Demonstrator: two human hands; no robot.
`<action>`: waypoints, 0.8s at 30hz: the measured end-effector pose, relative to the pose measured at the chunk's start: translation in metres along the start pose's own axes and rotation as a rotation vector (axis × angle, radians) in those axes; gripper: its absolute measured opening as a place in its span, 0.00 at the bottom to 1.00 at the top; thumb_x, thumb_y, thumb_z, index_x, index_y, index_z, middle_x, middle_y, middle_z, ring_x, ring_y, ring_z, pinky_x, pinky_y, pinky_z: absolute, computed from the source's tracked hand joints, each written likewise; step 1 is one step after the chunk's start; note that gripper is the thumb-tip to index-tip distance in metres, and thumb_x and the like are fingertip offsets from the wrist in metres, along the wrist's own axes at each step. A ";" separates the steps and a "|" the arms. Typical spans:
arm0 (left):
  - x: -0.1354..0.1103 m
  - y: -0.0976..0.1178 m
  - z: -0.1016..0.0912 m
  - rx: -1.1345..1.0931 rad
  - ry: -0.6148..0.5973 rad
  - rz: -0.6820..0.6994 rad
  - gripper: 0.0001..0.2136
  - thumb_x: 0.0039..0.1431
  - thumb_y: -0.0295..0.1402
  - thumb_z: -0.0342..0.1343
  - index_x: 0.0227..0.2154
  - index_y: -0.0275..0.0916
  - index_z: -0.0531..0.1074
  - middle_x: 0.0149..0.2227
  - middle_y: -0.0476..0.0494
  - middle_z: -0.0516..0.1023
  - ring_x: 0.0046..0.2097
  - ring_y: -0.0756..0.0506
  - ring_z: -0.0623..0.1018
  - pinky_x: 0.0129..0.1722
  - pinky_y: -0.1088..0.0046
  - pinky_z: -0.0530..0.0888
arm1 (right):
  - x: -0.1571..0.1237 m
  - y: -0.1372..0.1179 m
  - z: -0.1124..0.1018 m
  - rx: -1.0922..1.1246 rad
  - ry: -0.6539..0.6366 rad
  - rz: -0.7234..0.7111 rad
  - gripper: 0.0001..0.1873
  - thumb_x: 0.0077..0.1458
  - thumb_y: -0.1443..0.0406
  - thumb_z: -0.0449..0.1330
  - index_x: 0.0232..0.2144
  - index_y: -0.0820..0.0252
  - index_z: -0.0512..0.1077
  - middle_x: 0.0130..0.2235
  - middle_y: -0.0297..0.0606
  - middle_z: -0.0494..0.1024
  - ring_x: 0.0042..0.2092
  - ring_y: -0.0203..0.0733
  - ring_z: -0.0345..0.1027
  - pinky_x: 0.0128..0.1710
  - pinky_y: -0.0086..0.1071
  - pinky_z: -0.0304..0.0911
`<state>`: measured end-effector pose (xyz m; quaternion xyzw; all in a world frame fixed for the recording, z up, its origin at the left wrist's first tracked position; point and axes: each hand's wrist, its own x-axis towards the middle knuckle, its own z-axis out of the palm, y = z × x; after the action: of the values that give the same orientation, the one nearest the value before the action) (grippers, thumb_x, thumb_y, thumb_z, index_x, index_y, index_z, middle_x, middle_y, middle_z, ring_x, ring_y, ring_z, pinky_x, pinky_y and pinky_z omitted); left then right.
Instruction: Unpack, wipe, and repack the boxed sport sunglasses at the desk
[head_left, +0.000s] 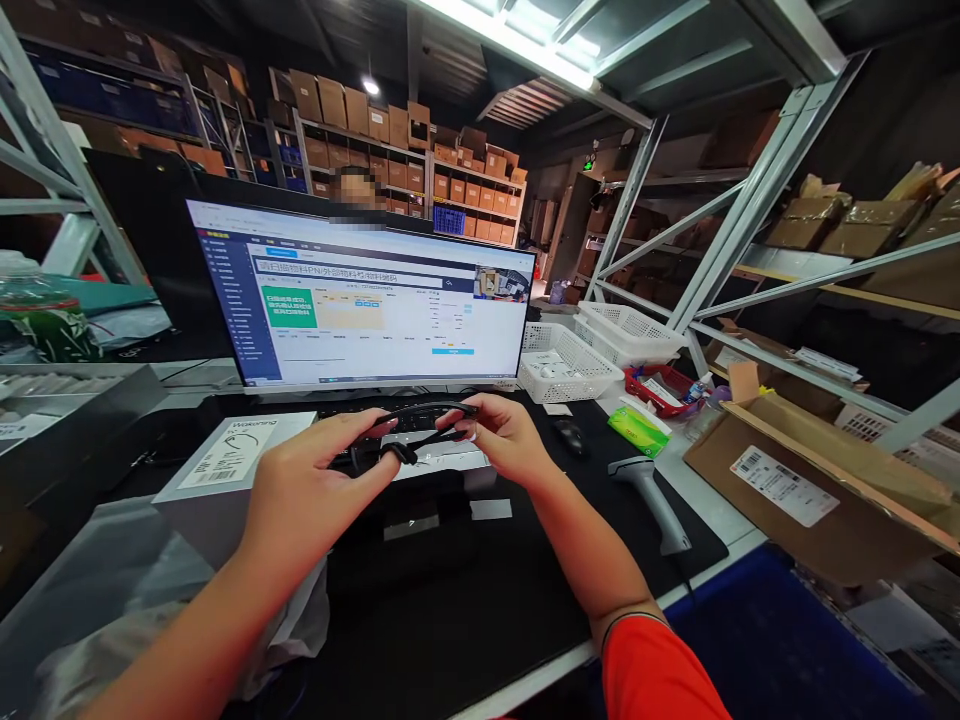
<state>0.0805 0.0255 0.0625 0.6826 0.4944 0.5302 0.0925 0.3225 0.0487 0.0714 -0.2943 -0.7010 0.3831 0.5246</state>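
Observation:
In front of the monitor, both hands hold a looped black cable (pixel 421 410) between them. My left hand (pixel 315 485) is closed on its left side, thumb and fingers pinching near a knot-like bunch. Thumb and fingers of my right hand (pixel 511 436) grip the other end of the loop. Whether the ends carry plugs is too small to tell. Behind the cable is a keyboard (pixel 330 410), mostly covered by the hands. Beside my left hand stands a white box (pixel 289 435) with a label showing a curved black item.
The monitor (pixel 360 310) stands behind the hands. To the right lie a mouse (pixel 571 437), a barcode scanner (pixel 652 500), a green packet (pixel 637 430) and white baskets (pixel 570 375). An open cardboard box (pixel 817 490) is at far right; plastic wrapping (pixel 127 580) lies at left.

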 end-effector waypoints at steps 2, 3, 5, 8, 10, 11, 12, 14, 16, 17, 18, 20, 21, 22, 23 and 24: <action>0.000 -0.001 0.001 -0.011 -0.118 -0.045 0.23 0.52 0.47 0.61 0.51 0.48 0.82 0.46 0.48 0.88 0.49 0.37 0.87 0.49 0.64 0.85 | -0.003 -0.003 0.003 -0.096 0.014 -0.052 0.17 0.64 0.49 0.67 0.40 0.56 0.81 0.43 0.41 0.88 0.46 0.46 0.82 0.49 0.40 0.78; 0.000 -0.001 0.002 -0.033 -0.175 -0.055 0.25 0.52 0.47 0.61 0.54 0.48 0.81 0.46 0.47 0.88 0.49 0.38 0.87 0.48 0.65 0.85 | -0.004 -0.005 0.005 -0.139 0.015 -0.081 0.16 0.66 0.50 0.65 0.41 0.55 0.80 0.43 0.41 0.88 0.47 0.46 0.82 0.50 0.40 0.78; 0.000 0.000 0.004 -0.091 -0.242 -0.050 0.29 0.53 0.47 0.62 0.58 0.47 0.79 0.47 0.46 0.88 0.51 0.38 0.87 0.45 0.68 0.84 | -0.007 -0.008 0.007 -0.194 0.010 -0.134 0.13 0.70 0.54 0.61 0.42 0.56 0.79 0.43 0.41 0.87 0.46 0.45 0.83 0.49 0.39 0.78; 0.000 0.006 0.005 -0.175 -0.265 -0.082 0.28 0.52 0.48 0.62 0.55 0.43 0.81 0.47 0.42 0.87 0.51 0.36 0.87 0.36 0.70 0.83 | -0.011 -0.011 0.003 -0.308 0.009 -0.197 0.11 0.72 0.58 0.58 0.43 0.57 0.78 0.40 0.40 0.86 0.42 0.43 0.82 0.44 0.35 0.77; 0.002 0.010 0.004 -0.255 -0.275 -0.146 0.28 0.48 0.47 0.63 0.52 0.40 0.82 0.46 0.40 0.87 0.48 0.34 0.87 0.40 0.65 0.85 | -0.012 -0.013 -0.005 -0.458 0.023 -0.251 0.11 0.72 0.60 0.57 0.44 0.57 0.78 0.40 0.41 0.86 0.41 0.43 0.81 0.43 0.35 0.76; 0.003 0.012 0.002 -0.294 -0.269 -0.177 0.28 0.46 0.46 0.64 0.50 0.40 0.83 0.46 0.39 0.87 0.48 0.34 0.87 0.44 0.62 0.86 | -0.012 -0.014 -0.010 -0.534 0.037 -0.284 0.11 0.72 0.61 0.57 0.44 0.57 0.78 0.41 0.41 0.86 0.41 0.43 0.81 0.43 0.36 0.76; 0.005 0.013 0.001 -0.323 -0.259 -0.203 0.28 0.44 0.45 0.65 0.49 0.39 0.83 0.46 0.39 0.87 0.48 0.34 0.87 0.49 0.59 0.86 | -0.012 -0.014 -0.016 -0.600 0.059 -0.320 0.10 0.72 0.62 0.57 0.44 0.56 0.79 0.41 0.41 0.87 0.41 0.44 0.82 0.43 0.36 0.76; 0.009 0.014 -0.004 -0.364 -0.223 -0.243 0.27 0.43 0.45 0.67 0.47 0.39 0.83 0.47 0.38 0.87 0.48 0.33 0.87 0.55 0.55 0.84 | -0.010 -0.016 -0.024 -0.725 0.158 -0.404 0.08 0.71 0.64 0.59 0.44 0.56 0.79 0.41 0.40 0.87 0.41 0.44 0.82 0.41 0.36 0.77; 0.011 0.016 -0.008 -0.413 -0.188 -0.276 0.26 0.45 0.48 0.67 0.46 0.39 0.82 0.46 0.37 0.87 0.49 0.34 0.87 0.56 0.55 0.84 | -0.011 -0.019 -0.025 -0.874 0.341 -0.529 0.07 0.70 0.67 0.60 0.44 0.55 0.80 0.40 0.40 0.87 0.40 0.46 0.83 0.40 0.38 0.77; 0.011 0.017 -0.010 -0.449 -0.173 -0.290 0.26 0.46 0.50 0.67 0.45 0.38 0.81 0.46 0.37 0.87 0.49 0.34 0.87 0.56 0.56 0.84 | -0.012 -0.022 -0.022 -0.945 0.435 -0.612 0.08 0.69 0.69 0.61 0.45 0.54 0.80 0.40 0.40 0.87 0.41 0.46 0.83 0.41 0.38 0.77; 0.010 0.019 -0.012 -0.486 -0.158 -0.301 0.26 0.47 0.52 0.67 0.45 0.38 0.80 0.46 0.36 0.87 0.49 0.35 0.87 0.55 0.57 0.85 | -0.016 -0.025 -0.016 -1.004 0.501 -0.698 0.11 0.68 0.71 0.61 0.47 0.54 0.80 0.41 0.40 0.87 0.41 0.46 0.83 0.42 0.39 0.77; 0.008 0.023 -0.015 -0.541 -0.120 -0.308 0.26 0.48 0.52 0.69 0.44 0.38 0.80 0.45 0.37 0.87 0.48 0.36 0.87 0.53 0.61 0.85 | -0.024 -0.031 -0.002 -1.092 0.532 -0.863 0.15 0.66 0.74 0.62 0.49 0.52 0.80 0.43 0.41 0.87 0.43 0.45 0.83 0.45 0.38 0.77; 0.006 0.025 -0.016 -0.553 -0.093 -0.306 0.26 0.47 0.51 0.70 0.44 0.38 0.81 0.45 0.37 0.87 0.48 0.37 0.87 0.52 0.62 0.86 | -0.029 -0.033 0.007 -1.133 0.524 -0.956 0.15 0.65 0.74 0.64 0.49 0.51 0.80 0.43 0.40 0.88 0.44 0.45 0.83 0.46 0.37 0.77; 0.005 0.027 -0.017 -0.558 -0.062 -0.302 0.25 0.47 0.50 0.71 0.44 0.38 0.81 0.44 0.38 0.87 0.47 0.38 0.87 0.51 0.64 0.86 | -0.033 -0.035 0.015 -1.178 0.502 -1.040 0.14 0.64 0.73 0.65 0.48 0.50 0.81 0.44 0.38 0.88 0.44 0.44 0.82 0.48 0.36 0.76; 0.003 0.028 -0.018 -0.553 -0.037 -0.294 0.25 0.46 0.49 0.72 0.44 0.38 0.82 0.44 0.38 0.87 0.46 0.38 0.87 0.51 0.64 0.86 | -0.035 -0.035 0.021 -1.220 0.462 -1.109 0.13 0.65 0.72 0.66 0.47 0.50 0.82 0.45 0.37 0.89 0.45 0.43 0.82 0.50 0.36 0.76; 0.002 0.028 -0.019 -0.543 -0.024 -0.284 0.25 0.45 0.48 0.73 0.43 0.38 0.82 0.43 0.39 0.87 0.46 0.38 0.87 0.50 0.65 0.86 | -0.036 -0.035 0.027 -1.253 0.404 -1.153 0.11 0.65 0.71 0.66 0.46 0.51 0.83 0.46 0.35 0.89 0.46 0.42 0.81 0.52 0.36 0.75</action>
<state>0.0815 0.0059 0.0903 0.5630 0.4240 0.6168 0.3504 0.3066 -0.0052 0.0783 -0.1904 -0.7158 -0.4571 0.4923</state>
